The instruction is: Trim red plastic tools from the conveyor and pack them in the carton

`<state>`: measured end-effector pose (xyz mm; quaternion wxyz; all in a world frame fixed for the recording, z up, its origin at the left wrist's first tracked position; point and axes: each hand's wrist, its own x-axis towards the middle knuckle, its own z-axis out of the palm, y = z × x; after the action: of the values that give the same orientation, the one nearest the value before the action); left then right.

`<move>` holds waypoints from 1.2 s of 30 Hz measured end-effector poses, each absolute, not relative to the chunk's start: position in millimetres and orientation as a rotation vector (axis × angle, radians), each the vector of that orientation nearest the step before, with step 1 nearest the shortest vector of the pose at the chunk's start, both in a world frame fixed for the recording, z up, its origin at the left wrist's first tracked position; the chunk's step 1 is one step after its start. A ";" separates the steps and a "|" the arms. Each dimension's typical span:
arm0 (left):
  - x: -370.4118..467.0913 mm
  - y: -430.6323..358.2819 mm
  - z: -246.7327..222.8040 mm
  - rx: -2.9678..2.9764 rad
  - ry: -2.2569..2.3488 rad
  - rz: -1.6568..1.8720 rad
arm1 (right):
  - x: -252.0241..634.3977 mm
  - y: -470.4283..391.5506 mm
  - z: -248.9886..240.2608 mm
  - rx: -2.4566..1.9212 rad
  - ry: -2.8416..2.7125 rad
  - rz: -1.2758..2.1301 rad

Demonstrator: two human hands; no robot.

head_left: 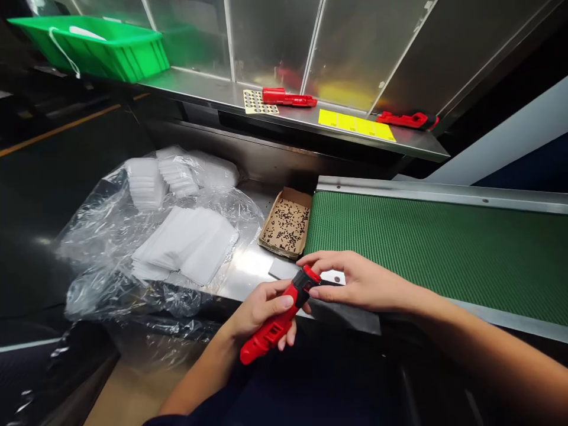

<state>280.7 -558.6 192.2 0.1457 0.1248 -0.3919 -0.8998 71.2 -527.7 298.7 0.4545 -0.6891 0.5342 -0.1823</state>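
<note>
My left hand (266, 307) is closed around a red-and-black tool body (276, 326), a long plastic piece held at a slant in front of me. Its red rounded end points down and left, and its black section with a red cap points up and right. My right hand (350, 281) pinches the piece at this black upper end, thumb on the near side and fingers over the far side. Whether a small part sits between those fingertips I cannot make out. Just beyond the hands lies a shallow cardboard box (287, 228) with many tiny black parts scattered in it.
On the left, stacked white sheets or pouches (186, 242) lie in clear plastic. A green conveyor belt (435, 248) runs off right. Above, a metal shelf (204, 94) bears red housings (288, 97), a round-sticker sheet (254, 102), yellow labels (357, 125) and a green bin (128, 56).
</note>
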 end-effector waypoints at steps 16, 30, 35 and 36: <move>297.6 -602.7 186.0 0.346 -1.144 -2.711 | 101.4 -564.0 296.0 -1.438 1.372 -0.370; 308.5 -609.7 185.4 0.405 -1.130 -2.605 | 125.3 -562.3 294.5 -1.755 1.730 -0.341; 312.3 -608.3 175.8 0.366 -1.026 -2.643 | 95.6 -569.3 289.1 -2.037 1.995 -0.427; 312.4 -607.7 173.3 0.362 -1.001 -2.641 | 89.8 -571.1 283.7 -2.134 2.086 -0.442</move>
<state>312.4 -607.7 173.3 0.1464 0.1257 -0.3476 -0.9175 89.8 -571.1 283.7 0.0623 -0.7060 0.6901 -0.1461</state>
